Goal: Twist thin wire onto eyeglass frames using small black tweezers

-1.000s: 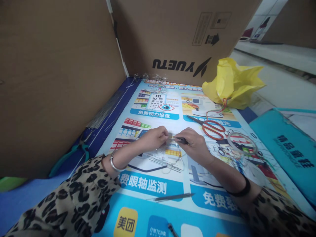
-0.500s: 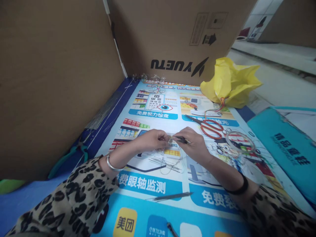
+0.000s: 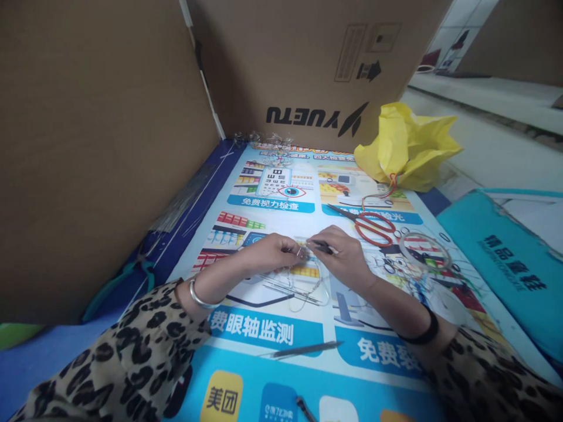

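Over the middle of the printed mat, my left hand pinches a thin silvery wire piece between thumb and fingertips. Close beside it, my right hand is closed around a small dark tool whose kind I cannot make out. The fingertips of both hands almost meet at the wire. Below them hangs or lies a thin wire loop; whether it joins the held piece is unclear. Several straight wires lie under the hands. Nearer to me rests a dark, slim bundle.
Orange-handled scissors and a clear coil lie to the right, near a yellow bag and a teal box. Teal-handled pliers sit at left. Cardboard walls stand behind and left. Wire pieces lie at the back.
My left fingertips have drawn slightly away from the right ones, showing more of the wire. The whole view has shifted a little; both grips stay the same.
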Motion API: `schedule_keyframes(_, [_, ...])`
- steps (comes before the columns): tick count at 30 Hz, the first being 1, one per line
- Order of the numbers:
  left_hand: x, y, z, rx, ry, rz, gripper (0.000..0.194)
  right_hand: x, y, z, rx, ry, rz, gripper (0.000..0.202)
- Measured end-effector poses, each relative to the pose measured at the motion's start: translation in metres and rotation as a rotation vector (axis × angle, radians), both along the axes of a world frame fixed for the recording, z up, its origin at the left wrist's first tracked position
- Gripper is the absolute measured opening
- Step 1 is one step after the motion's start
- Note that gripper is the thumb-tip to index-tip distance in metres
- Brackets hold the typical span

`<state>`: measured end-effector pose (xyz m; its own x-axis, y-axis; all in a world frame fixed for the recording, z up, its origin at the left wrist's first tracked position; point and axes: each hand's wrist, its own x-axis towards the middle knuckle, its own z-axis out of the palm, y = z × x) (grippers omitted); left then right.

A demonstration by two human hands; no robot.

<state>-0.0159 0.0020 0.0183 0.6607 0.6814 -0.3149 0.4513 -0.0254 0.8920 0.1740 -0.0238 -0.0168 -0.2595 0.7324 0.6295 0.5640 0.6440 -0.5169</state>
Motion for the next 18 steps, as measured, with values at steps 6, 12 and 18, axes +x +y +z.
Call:
schedule_keyframes(6, [0.0006, -0.0018, -0.0004, -0.097, -0.096, 0.037, 0.017, -0.0007, -0.0009, 0.0017, -0.017, 0.012, -0.019, 0.006])
schedule_keyframes(12, [0.0, 0.0001, -0.0047, -0.198, -0.138, 0.038, 0.02, -0.0014, -0.0022, 0.0032, -0.027, 0.014, -0.033, 0.008])
schedule_keyframes(18, [0.0013, 0.0003, -0.003, -0.228, -0.128, 0.061, 0.017, -0.0014, -0.0016, 0.003, -0.028, 0.023, -0.028, 0.006])
